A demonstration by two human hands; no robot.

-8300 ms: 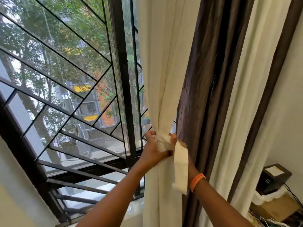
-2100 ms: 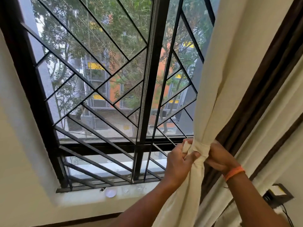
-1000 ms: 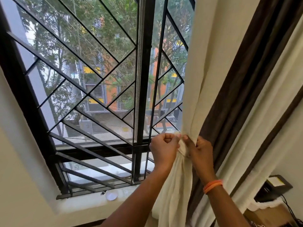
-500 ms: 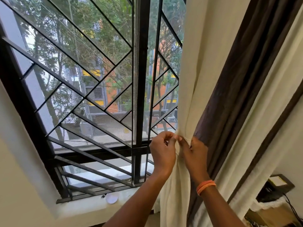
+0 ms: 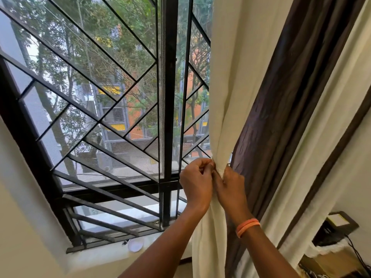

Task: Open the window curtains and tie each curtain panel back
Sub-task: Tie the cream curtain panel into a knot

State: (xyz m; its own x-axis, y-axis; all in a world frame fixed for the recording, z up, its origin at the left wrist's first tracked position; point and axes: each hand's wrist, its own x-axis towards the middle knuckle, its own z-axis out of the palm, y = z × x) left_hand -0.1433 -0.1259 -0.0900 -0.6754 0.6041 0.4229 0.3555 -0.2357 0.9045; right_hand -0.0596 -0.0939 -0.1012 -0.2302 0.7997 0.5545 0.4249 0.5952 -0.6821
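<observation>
At window's right: left hand (image 5: 197,182) and right hand (image 5: 230,189) now pinch cream curtain (image 5: 224,97) higher; tie hidden, knot likely nearly done.

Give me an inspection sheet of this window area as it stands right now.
Surface: window sill, pale, below the black grille.
Job's things: cream curtain panel gathered at the right side of the window; brown curtain panel hangs beside it; the tie itself is hidden by the hands.
Clutter: small white round lid on the sill; black device on a cardboard box at lower right.
Hands: left hand and right hand both pinch the cream panel at its gathered waist; orange wristband on the right wrist.
Cables: black cable runs from the device.
Surroundings: trees and buildings outside.
</observation>
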